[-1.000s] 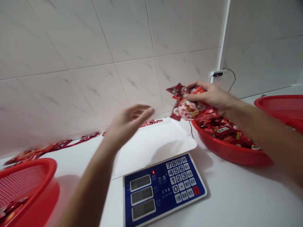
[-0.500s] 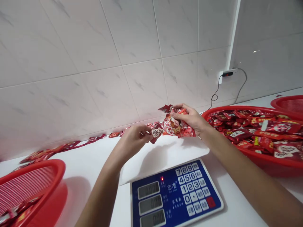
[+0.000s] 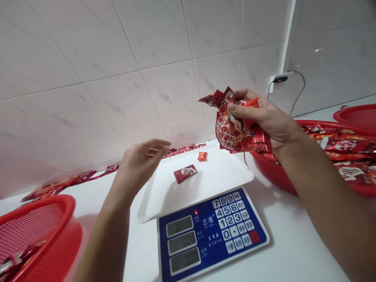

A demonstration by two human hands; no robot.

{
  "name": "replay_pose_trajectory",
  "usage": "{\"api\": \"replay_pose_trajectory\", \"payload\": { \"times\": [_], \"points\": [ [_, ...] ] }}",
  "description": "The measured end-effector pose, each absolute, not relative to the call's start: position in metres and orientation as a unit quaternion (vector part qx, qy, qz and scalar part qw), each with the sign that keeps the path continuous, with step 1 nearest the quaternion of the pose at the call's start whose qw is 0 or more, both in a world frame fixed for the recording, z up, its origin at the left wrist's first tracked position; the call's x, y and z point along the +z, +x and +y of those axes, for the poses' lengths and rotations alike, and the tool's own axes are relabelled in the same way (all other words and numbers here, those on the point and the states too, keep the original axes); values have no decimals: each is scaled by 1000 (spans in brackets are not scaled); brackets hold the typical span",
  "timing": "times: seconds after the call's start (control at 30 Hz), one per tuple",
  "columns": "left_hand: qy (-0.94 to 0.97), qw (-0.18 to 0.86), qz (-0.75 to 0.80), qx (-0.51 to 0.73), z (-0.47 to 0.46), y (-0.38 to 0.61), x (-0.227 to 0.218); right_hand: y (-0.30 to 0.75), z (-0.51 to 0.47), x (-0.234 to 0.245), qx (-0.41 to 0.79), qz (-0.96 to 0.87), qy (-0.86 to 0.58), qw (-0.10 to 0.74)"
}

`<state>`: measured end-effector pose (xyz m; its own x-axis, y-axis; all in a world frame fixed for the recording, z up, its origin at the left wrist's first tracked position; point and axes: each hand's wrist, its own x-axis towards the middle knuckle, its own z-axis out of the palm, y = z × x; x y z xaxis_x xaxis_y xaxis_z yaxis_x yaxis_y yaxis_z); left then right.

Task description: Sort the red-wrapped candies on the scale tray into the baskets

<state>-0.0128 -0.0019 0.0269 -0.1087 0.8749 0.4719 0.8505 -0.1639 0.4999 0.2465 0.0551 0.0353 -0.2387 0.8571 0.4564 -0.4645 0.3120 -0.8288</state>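
The fingers [image 3: 239,105] of the right hand [image 3: 266,115] lie pressed together, pinching a crumpled handful of red printed foil candy packets [image 3: 233,131] against the palm, with a thin orange plastic strip [image 3: 251,102] showing beside them. The handful is held up above the right corner of a shallow white rectangular plastic tray [image 3: 223,176], just short of a round red plastic basket [image 3: 273,176] heaped with more red packets. The left hand [image 3: 141,166] is open and empty, its fingers [image 3: 160,144] loosely apart and slightly curled, above the far left part of the tray. On the tray lie a small red rectangular candy packet [image 3: 185,173] and, farther back, a smaller orange-red packet [image 3: 202,156]. The tray sits on a digital scale with a blue keypad face [image 3: 211,235], near the person. A red mesh basket [image 3: 35,231] stands at near left, and another [image 3: 355,115] at far right. Red packets [image 3: 70,182] trail along the foot of the white marble-look tile wall [image 3: 88,58], on the white bench [image 3: 293,250], and a black-corded plug [image 3: 280,79] sits in a wall socket at far right
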Motion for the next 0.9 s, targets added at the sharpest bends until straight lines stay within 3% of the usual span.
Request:
{"api": "replay_pose_trajectory", "payload": {
  "times": [0.2, 0.43, 0.63, 0.73, 0.9],
  "points": [
    [667, 28, 606, 433, -10, -13, 26, 246, 46, 39, 597, -547, -162, 564],
    [830, 162, 503, 180, 55, 26, 1, 242, 51, 33, 619, -569, -128, 526],
    [833, 207, 497, 125, 90, 39, -5, 236, 56, 26, 655, -570, -124, 480],
    [834, 205, 490, 150, 68, 23, 8, 233, 63, 21, 658, -556, -139, 489],
    [748, 174, 553, 324, 11, 10, 30, 221, 66, 13, 672, -523, -177, 494]
  ]
}}
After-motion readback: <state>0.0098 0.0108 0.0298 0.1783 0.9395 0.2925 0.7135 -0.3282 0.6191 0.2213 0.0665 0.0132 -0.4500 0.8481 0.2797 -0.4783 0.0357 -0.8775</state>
